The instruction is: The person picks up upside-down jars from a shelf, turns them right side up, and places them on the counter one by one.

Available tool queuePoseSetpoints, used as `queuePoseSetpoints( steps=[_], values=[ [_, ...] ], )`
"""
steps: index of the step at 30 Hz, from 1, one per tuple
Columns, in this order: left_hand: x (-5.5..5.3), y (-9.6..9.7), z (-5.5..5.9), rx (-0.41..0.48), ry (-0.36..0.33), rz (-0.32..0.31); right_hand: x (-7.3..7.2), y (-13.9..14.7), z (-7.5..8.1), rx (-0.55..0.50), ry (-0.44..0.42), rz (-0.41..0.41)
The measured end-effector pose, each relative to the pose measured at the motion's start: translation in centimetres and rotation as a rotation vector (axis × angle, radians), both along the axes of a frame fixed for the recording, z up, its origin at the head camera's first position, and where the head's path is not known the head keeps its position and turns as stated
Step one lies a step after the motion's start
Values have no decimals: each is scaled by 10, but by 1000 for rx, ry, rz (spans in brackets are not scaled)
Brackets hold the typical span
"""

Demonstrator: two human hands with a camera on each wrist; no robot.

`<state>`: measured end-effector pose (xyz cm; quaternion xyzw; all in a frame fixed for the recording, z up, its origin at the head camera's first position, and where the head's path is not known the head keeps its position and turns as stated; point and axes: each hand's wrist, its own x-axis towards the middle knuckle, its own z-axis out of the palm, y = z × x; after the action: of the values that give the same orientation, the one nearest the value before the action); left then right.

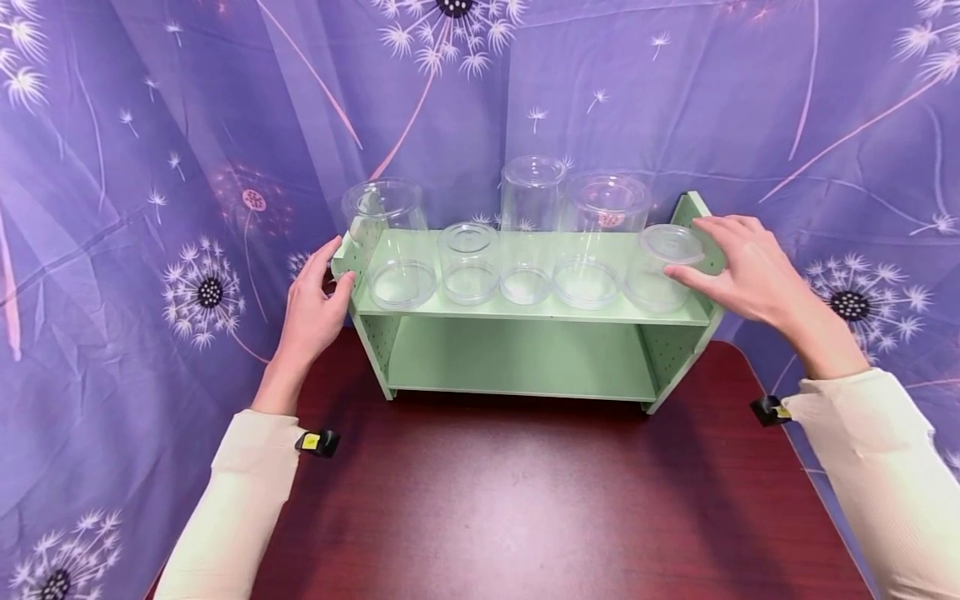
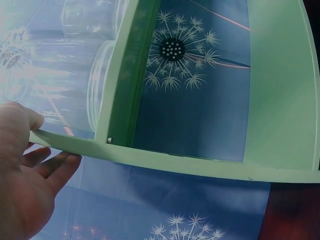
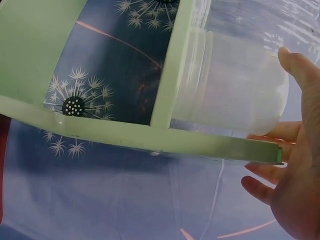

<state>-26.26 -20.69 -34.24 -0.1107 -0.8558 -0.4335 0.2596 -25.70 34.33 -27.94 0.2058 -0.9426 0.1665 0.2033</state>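
A green two-tier shelf (image 1: 525, 354) stands on the dark red table, with several clear plastic jars lined up on its upper board. At the left end, my left hand (image 1: 315, 312) grips the upper part of the side panel (image 2: 175, 162), thumb on the inner face and fingers outside. Beside the small cloudy jar (image 1: 662, 275) at the right end is my right hand (image 1: 753, 267), fingers spread. Its thumb reaches across the jar's upper edge in the right wrist view, while other fingers lie around the end of the right side panel (image 3: 200, 144).
Between the ends stand a wide tall jar (image 1: 393, 225), a short jar (image 1: 468, 262), a narrow tall jar (image 1: 531, 217) and another wide jar (image 1: 603, 221). A purple dandelion-print curtain (image 1: 202, 167) hangs close behind. The red table (image 1: 517, 492) extends in front.
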Motion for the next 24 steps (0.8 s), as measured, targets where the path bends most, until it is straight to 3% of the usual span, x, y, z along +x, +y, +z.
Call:
queuePoseSetpoints(
  steps=[8, 15, 24],
  values=[
    [3, 1, 3, -138, 57, 20, -8, -4, 2, 45, -23, -16],
    [2, 1, 2, -205, 54, 35, -12, -6, 2, 50, -58, -36],
    [3, -1, 0, -205, 70, 42, -13, -10, 0, 38, -66, -55]
  ],
)
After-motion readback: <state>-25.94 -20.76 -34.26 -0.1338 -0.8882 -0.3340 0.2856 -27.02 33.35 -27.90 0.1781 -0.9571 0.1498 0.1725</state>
